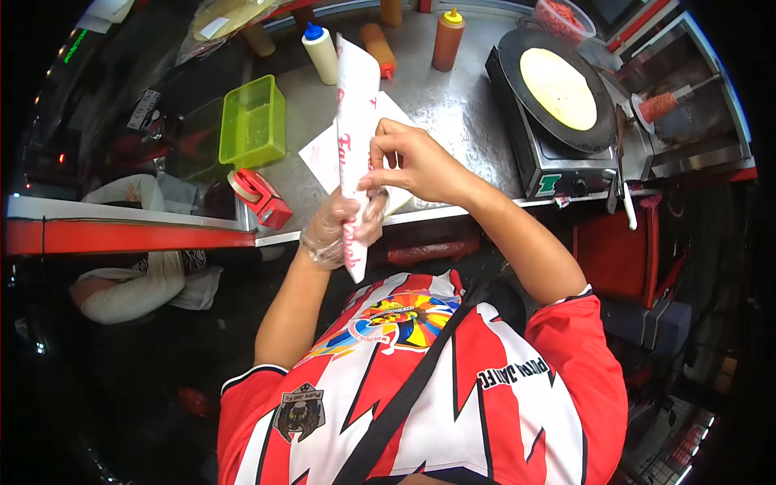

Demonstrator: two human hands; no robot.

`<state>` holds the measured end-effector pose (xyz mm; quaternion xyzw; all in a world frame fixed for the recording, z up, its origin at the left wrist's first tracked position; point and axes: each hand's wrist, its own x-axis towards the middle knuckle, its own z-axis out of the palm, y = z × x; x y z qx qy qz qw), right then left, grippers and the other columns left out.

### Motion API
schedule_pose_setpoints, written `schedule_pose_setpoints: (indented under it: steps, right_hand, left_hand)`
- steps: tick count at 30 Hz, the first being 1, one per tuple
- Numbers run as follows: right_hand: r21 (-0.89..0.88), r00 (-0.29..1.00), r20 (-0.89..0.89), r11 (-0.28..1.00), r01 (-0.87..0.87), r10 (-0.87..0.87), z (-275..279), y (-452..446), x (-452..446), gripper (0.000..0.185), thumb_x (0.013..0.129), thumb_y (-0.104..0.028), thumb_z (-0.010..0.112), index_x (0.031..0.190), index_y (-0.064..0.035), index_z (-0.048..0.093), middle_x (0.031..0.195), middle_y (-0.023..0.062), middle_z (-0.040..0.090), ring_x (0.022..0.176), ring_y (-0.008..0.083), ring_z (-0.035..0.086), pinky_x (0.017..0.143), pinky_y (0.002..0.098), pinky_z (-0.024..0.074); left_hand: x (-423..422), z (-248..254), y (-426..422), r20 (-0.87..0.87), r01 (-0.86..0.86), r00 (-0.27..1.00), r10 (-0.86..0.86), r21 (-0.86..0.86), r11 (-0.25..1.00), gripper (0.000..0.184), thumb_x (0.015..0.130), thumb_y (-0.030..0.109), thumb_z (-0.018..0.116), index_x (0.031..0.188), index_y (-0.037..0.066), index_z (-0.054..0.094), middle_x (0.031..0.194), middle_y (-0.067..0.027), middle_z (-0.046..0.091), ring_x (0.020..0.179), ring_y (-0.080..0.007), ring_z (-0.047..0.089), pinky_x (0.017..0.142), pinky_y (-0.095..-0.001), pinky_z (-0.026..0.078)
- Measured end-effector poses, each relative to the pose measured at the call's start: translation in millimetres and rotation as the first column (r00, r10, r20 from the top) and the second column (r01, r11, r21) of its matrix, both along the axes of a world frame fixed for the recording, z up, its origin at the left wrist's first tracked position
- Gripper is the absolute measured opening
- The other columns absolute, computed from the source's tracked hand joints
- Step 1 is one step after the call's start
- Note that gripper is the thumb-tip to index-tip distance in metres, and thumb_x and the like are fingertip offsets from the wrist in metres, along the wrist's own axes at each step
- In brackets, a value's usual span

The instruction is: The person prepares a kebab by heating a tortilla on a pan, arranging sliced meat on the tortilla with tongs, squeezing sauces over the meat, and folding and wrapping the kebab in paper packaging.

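Observation:
A long, narrow roll wrapped in white paper [356, 121] with red print stands nearly upright in front of me. My left hand [346, 222], in a clear plastic glove, is closed around its lower part. My bare right hand [416, 166] has its thumb and fingers bent in a pinch at the roll's right edge, just above the left hand. Whether a small piece of something lies between those fingertips is too small to see. Behind the roll, white paper sheets [319, 155] lie on the metal counter [465, 105]. A red tape dispenser [263, 200] sits left of my hands.
A green plastic tub [253, 121] stands at the left. Sauce bottles include a blue-capped one [320, 55], a yellow-capped one [449, 40] and a red-tipped one lying down [377, 50]. At right, a pale flatbread [559, 87] lies on a round black griddle [521, 48].

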<state>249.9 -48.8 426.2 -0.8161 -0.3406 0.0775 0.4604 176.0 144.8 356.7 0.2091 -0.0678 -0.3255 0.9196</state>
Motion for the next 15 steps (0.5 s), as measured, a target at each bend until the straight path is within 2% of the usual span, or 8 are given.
schedule_pose_setpoints:
  steps: [1,3,4,6,8,10,13,15]
  right_hand:
    - [0.033,1.0,0.004,0.999,-0.005,0.005,-1.1,-3.9,0.9,0.036,0.078,-0.031,0.089,0.077,-0.0044,0.065,0.09,0.0096,0.056,0.083,0.0249,0.058,0.073,0.0363,0.0456]
    - [0.096,1.0,0.01,0.995,-0.02,0.019,-13.7,-13.0,4.0,0.036,0.077,-0.029,0.09,0.076,-0.0045,0.063,0.089,0.009,0.055,0.081,0.0248,0.057,0.071,0.0369,0.0448]
    - [0.079,0.998,0.038,0.996,-0.044,0.041,-20.5,-17.3,4.8,0.033,0.077,-0.018,0.091,0.084,-0.004,0.062,0.094,0.003,0.056,0.084,0.0151,0.055,0.069,0.0294,0.0459]
    - [0.253,0.991,-0.137,0.967,0.032,0.003,-34.6,-20.9,3.5,0.039,0.076,-0.019,0.092,0.091,-0.0054,0.059,0.093,0.0033,0.057,0.085,0.0152,0.058,0.069,0.029,0.0486]
    - [0.469,0.923,-0.384,0.861,0.197,-0.001,-45.9,-19.3,-2.7,0.05,0.078,-0.016,0.092,0.103,-0.0073,0.05,0.1,0.0048,0.061,0.091,0.0117,0.062,0.071,0.0254,0.0529]
    - [0.422,0.884,-0.435,0.83,0.365,-0.168,-40.0,-3.2,-10.1,0.048,0.082,-0.014,0.089,0.101,-0.0076,0.046,0.104,0.01,0.064,0.096,0.0118,0.064,0.071,0.025,0.0534]
    - [0.331,0.846,-0.447,0.825,0.457,-0.289,-44.8,20.6,-16.6,0.043,0.085,-0.012,0.085,0.099,-0.0076,0.045,0.097,0.0065,0.061,0.092,0.011,0.062,0.071,0.0256,0.052]
    - [0.364,0.868,-0.433,0.833,0.416,-0.244,-62.2,29.4,-13.4,0.039,0.087,-0.011,0.082,0.099,-0.0076,0.045,0.094,0.0045,0.058,0.089,0.0107,0.06,0.073,0.0265,0.051]
  left_hand:
    - [-0.2,-2.1,-2.2,-0.005,0.096,0.995,-0.099,-0.176,0.98,0.043,0.086,0.032,0.079,0.107,0.009,0.05,0.083,-0.0045,0.053,0.052,-0.009,0.052,0.045,-0.0222,0.044]
    - [0.4,-4.1,-7.3,-0.013,0.176,0.982,-0.187,-0.277,0.945,0.052,0.082,0.032,0.084,0.115,0.006,0.052,0.085,-0.0058,0.057,0.052,-0.0094,0.052,0.043,-0.0229,0.044]
    - [-0.7,-4.3,-8.1,-0.012,0.15,0.988,-0.156,-0.213,0.965,0.053,0.082,0.032,0.084,0.115,0.005,0.053,0.085,-0.0062,0.058,0.052,-0.0096,0.052,0.043,-0.0225,0.044]
    - [-3.7,-3.8,-8.7,-0.008,0.097,0.995,-0.098,-0.083,0.992,0.055,0.082,0.034,0.085,0.116,0.004,0.054,0.085,-0.0071,0.059,0.052,-0.0101,0.052,0.042,-0.0218,0.044]
    - [-5.3,1.9,-11.8,0.107,-0.076,0.993,0.042,0.328,0.942,0.05,0.084,0.025,0.084,0.119,0.001,0.057,0.088,-0.0063,0.064,0.057,-0.0096,0.057,0.048,-0.0233,0.049]
    - [1.8,-13.2,-13.7,0.396,-0.28,0.918,-0.034,0.704,0.652,0.051,0.087,0.027,0.079,0.124,0.002,0.055,0.094,-0.0096,0.068,0.057,-0.012,0.061,0.053,-0.0271,0.054]
    - [-3.5,-15.1,-14.3,0.314,-0.365,0.925,0.214,0.579,0.729,0.052,0.092,0.04,0.076,0.121,0.002,0.057,0.091,-0.0094,0.068,0.06,-0.0139,0.064,0.055,-0.0275,0.055]
    - [-4.4,-16.5,-6.3,0.189,-0.323,0.946,0.264,0.466,0.823,0.056,0.099,0.057,0.062,0.114,0.003,0.059,0.088,-0.0102,0.068,0.063,-0.0164,0.066,0.058,-0.029,0.057]
